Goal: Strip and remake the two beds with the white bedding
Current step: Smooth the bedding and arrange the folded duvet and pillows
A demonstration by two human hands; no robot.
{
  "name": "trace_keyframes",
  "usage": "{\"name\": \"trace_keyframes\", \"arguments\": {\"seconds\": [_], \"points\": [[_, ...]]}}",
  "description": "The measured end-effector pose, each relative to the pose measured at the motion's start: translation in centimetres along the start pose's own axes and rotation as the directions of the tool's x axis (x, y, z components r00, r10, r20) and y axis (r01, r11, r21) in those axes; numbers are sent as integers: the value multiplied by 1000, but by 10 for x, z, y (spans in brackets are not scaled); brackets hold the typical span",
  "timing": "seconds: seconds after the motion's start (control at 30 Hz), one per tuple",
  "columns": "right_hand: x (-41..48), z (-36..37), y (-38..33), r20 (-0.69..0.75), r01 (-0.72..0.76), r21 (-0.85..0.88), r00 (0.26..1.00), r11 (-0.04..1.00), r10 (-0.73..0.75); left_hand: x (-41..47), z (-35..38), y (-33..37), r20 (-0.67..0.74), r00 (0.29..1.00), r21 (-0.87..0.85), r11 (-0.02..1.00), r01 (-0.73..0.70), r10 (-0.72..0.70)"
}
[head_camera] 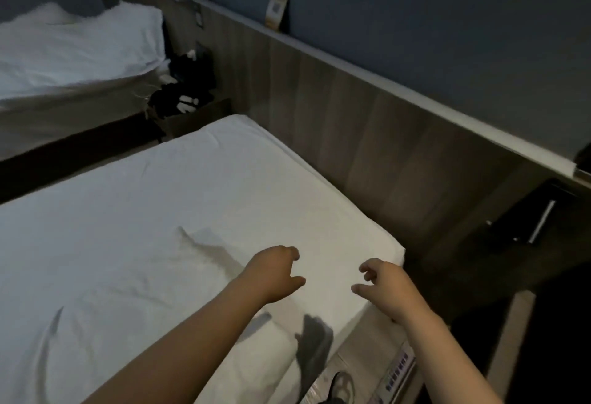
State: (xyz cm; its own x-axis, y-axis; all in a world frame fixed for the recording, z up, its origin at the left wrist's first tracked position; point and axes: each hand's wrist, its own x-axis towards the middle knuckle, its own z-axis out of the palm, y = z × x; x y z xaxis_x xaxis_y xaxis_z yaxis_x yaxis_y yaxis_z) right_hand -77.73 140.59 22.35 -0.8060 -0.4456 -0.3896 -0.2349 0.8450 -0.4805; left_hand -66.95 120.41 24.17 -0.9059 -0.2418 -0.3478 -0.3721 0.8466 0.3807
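The left hand (275, 271) and right hand (388, 288) hover empty, fingers loosely curled, above the wrinkled white bed sheet (160, 211). Smoothing seems underway; next, probably, pinching the sheet just beyond the fingertips.

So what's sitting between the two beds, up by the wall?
A low nightstand piled with dark clutter stands between the near bed and far bed, per the head view.

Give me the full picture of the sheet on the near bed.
The sheet is plain white fabric. It covers the whole visible top of the mattress and goes down over its corner by the wooden wall panel. It lies mostly flat, with a few creases at the middle and lower left. The left hand and right hand are above it near that corner, fingers loosely curled, gripping nothing; whether they touch it is unclear.
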Motion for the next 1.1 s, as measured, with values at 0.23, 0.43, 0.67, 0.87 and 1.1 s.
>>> {"name": "trace_keyframes", "arguments": {"seconds": [0.23,0.43,0.67,0.87,1.1], "points": [[41,-55,86,-36,-121,60,992,991,123,80,10,86,78,995,35,997,-73,70],[86,-84,102,4,-138,81,990,987,138,138,-2,122,90,992,27,996,-89,86],[142,-82,38,66,14,-108,998,994,-7,157,-21,61,26,1000,-34,999,-1,2],[176,-50,-39,164,172,-145,975,974,-148,130,-23,-18,-25,981,-134,973,189,-194],[213,-18,-117,346,449,-225,867,865,-360,91,-24,-70,-72,876,-297,848,438,-478]]}}
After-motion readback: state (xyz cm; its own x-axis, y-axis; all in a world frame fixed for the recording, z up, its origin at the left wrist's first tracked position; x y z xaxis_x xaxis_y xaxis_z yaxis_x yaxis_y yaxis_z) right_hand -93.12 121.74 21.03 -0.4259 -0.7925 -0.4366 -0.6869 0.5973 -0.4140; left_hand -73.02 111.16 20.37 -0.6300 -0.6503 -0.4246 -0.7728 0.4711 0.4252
